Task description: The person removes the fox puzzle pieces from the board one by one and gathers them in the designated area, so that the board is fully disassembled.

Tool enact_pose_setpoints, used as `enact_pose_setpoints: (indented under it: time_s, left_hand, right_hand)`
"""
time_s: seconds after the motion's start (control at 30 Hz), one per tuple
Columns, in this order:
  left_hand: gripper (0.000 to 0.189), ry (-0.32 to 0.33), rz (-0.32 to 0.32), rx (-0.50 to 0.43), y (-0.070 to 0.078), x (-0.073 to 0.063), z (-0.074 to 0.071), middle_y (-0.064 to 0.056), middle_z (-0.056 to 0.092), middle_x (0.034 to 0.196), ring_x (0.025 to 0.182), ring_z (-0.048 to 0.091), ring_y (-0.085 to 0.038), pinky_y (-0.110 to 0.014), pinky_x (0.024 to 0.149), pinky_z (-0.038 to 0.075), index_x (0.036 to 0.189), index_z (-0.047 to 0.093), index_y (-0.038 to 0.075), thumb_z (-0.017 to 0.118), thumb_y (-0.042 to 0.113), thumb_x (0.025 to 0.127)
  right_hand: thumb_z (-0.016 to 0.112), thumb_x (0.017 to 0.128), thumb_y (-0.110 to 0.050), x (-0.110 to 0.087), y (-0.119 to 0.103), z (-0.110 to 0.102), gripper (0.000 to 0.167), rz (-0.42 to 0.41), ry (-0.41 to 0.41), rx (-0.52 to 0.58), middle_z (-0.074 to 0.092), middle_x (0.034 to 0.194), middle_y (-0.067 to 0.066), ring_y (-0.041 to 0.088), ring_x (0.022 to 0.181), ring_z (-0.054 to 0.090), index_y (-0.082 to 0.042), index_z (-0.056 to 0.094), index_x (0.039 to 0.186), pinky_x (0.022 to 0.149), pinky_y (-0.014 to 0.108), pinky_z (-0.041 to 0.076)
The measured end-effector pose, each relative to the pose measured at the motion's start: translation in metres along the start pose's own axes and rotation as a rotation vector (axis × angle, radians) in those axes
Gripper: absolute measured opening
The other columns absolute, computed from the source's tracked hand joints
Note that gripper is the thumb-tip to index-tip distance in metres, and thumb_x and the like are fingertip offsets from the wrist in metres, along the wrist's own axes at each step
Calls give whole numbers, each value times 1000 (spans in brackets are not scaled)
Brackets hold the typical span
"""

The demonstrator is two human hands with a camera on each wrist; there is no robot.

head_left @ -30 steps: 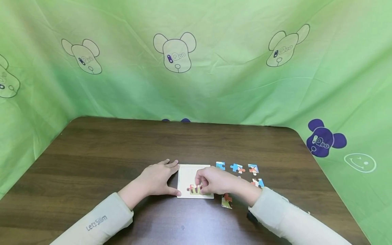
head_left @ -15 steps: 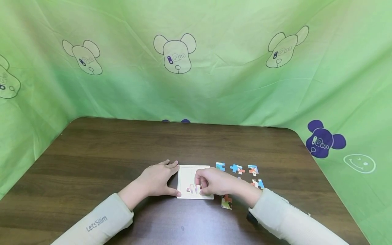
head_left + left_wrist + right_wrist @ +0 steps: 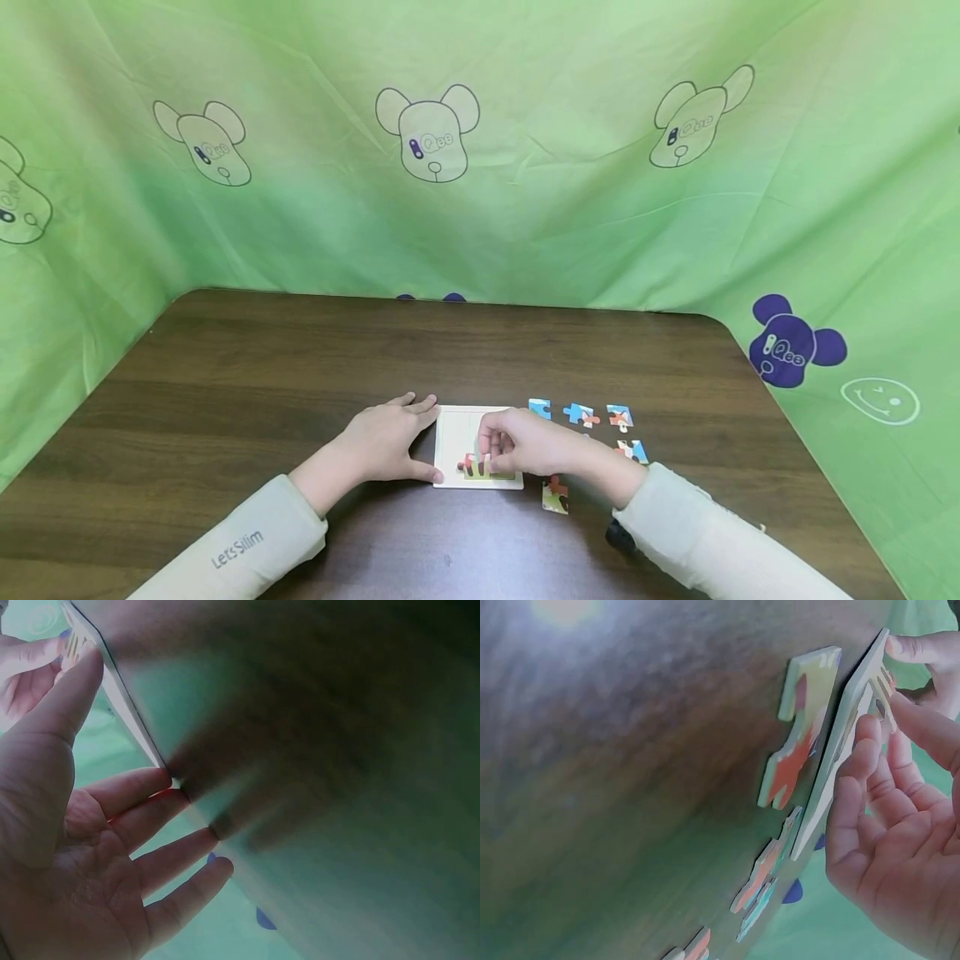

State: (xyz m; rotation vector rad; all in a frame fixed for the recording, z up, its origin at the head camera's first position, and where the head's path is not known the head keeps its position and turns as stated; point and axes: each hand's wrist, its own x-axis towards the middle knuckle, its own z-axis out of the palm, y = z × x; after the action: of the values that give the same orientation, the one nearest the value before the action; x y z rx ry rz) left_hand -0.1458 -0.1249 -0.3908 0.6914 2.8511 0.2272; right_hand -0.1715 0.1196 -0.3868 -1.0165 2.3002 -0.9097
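Observation:
A pale square puzzle tray (image 3: 453, 429) lies near the front of the table. My left hand (image 3: 387, 439) rests at its left side, thumb on the near corner and fingers spread, with fingertips by the far corner. In the left wrist view those fingers look extended. Over the tray's right part, my right hand (image 3: 525, 443) pinches a jigsaw piece (image 3: 476, 467) printed in red, yellow-green and brown stripes. The right wrist view shows thumb and fingertips on that piece above the tray (image 3: 840, 739). Part of the piece is hidden behind the fingers.
Several loose jigsaw pieces lie right of the tray, including a blue one (image 3: 539, 407), a blue-and-orange one (image 3: 581, 414) and a green-and-red one (image 3: 555, 496). The right forearm covers some. A green printed curtain (image 3: 525, 233) hangs behind the brown table (image 3: 300, 358).
The pinched jigsaw piece looked pale half a second ago and shows its colours again now. Both hands stay in nearly the same place.

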Motion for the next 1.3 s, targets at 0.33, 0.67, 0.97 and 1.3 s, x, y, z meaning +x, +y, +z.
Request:
enact_pose_setpoints:
  time_s: [0.33,0.67,0.97,1.3]
  left_hand:
    - [92,-2,-1,1,0,0,0,-4,46,155,143,43,-32,-52,102,48,146,51,12,76,63,75]
    - [92,-3,-4,-3,0,0,0,-4,46,155,143,43,-33,-53,102,48,146,50,12,77,63,74]
    - [92,-2,1,-5,0,0,0,-4,46,155,144,43,-33,-53,103,47,147,50,11,76,62,75]
    - [92,1,7,4,0,0,0,-4,46,155,143,44,-33,-53,102,48,146,50,11,76,63,75]
  right_hand:
    - [70,84,3,0,-3,1,15,-19,-21,100,57,67,-5,1,60,48,-5,58,81,57,16,40]
    - [69,85,3,-1,0,0,13,-28,-13,124,58,69,-3,2,63,50,-4,58,82,60,17,43]
    - [68,85,3,-7,-1,-3,13,-11,-2,116,58,68,-3,3,63,50,-4,58,82,61,17,43]
    - [67,87,1,-14,3,-5,9,0,11,119,58,71,-4,4,66,52,-4,60,84,66,20,46]
